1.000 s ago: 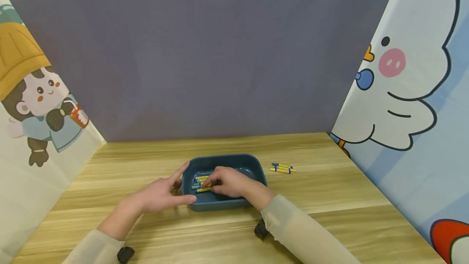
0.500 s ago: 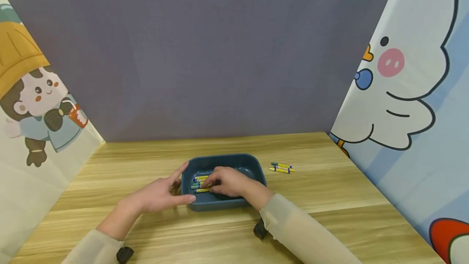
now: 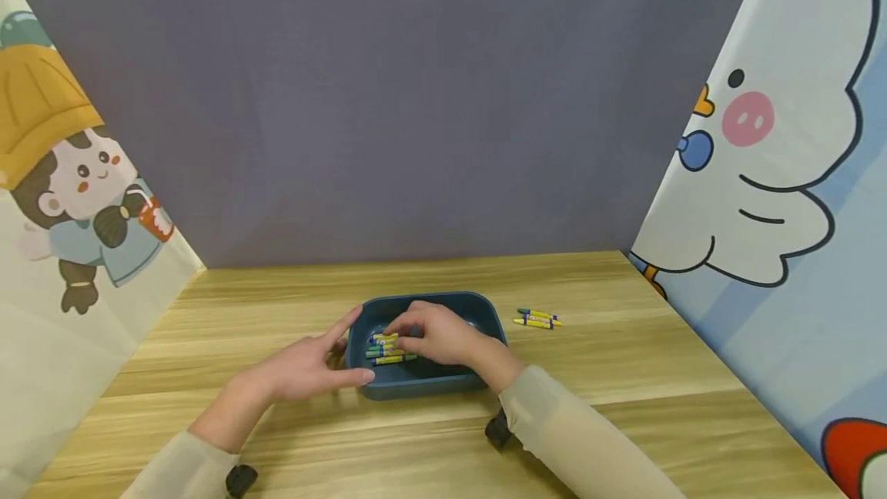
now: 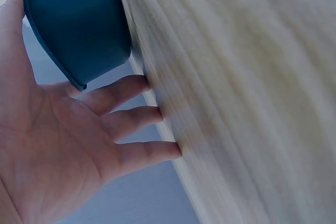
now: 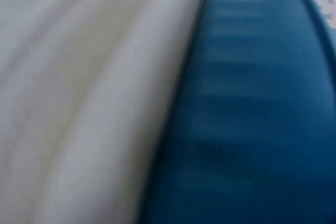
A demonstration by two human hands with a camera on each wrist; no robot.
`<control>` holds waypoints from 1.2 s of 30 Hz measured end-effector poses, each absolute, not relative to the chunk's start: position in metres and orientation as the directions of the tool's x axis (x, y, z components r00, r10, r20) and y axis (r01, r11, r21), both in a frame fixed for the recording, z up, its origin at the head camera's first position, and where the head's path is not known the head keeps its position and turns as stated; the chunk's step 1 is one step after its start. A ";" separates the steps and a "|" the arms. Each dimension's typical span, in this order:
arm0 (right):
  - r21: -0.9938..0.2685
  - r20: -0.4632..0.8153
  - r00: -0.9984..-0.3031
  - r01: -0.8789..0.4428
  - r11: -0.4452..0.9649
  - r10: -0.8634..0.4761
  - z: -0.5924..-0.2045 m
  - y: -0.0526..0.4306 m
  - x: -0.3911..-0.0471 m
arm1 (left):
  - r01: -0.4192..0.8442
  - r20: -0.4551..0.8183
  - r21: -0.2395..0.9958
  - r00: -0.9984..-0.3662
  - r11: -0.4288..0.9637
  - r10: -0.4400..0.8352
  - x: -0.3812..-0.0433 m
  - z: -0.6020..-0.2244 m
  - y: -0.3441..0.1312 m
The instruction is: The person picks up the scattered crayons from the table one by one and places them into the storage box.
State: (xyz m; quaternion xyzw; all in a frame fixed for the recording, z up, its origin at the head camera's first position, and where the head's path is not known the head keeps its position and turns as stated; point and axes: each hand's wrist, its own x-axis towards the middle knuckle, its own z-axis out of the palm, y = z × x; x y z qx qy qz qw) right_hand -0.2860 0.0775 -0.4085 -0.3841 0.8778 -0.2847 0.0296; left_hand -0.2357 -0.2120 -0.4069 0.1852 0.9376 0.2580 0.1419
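Observation:
A dark blue open box (image 3: 430,387) sits on the wooden table, with several yellow-wrapped crayons (image 3: 393,360) lying side by side in its left part. My left hand (image 3: 301,368) spans the box's left end, forefinger at the far rim and thumb at the near one. In the left wrist view, the other fingers (image 4: 152,151) of that hand reach straight to the tabletop. Above the crayons hovers my right hand (image 3: 443,333), forefinger and thumb bent and apart. The right wrist view shows only the box's blurred outer wall (image 5: 252,103), with no fingers.
Two more crayons (image 3: 537,323) lie on the table (image 3: 624,353) to the right of the box. A grey panel (image 3: 416,98) stands at the back, with cartoon-printed panels (image 3: 769,199) along both sides.
My right hand has risen slightly off the crayons, and the nearest crayon now shows along its whole length. The left hand keeps its place at the box.

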 end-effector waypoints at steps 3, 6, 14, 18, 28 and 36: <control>-0.567 0.204 -0.725 -0.635 0.525 -0.658 -0.398 0.092 -0.286 | 0.271 -0.169 0.541 -0.892 0.796 0.419 -0.236 -0.408 -0.212; -0.610 0.255 -0.752 -0.612 0.503 -0.608 -0.386 0.116 -0.290 | 0.278 -0.153 0.539 -0.896 0.795 0.418 -0.236 -0.408 -0.212; -0.656 0.307 -0.857 -0.506 0.560 -0.414 -0.379 0.213 -0.301 | 0.286 -0.152 0.534 -0.893 0.796 0.423 -0.234 -0.405 -0.211; -0.650 0.236 -0.900 -0.426 0.630 -0.366 -0.389 0.256 -0.311 | 0.279 -0.159 0.541 -0.892 0.793 0.423 -0.233 -0.405 -0.210; -0.560 0.072 -0.922 -0.352 0.750 -0.380 -0.425 0.314 -0.329 | 0.293 -0.134 0.530 -0.898 0.796 0.420 -0.235 -0.410 -0.210; -0.560 0.058 -0.908 -0.373 0.740 -0.414 -0.430 0.319 -0.334 | 0.289 -0.132 0.528 -0.901 0.799 0.413 -0.234 -0.408 -0.210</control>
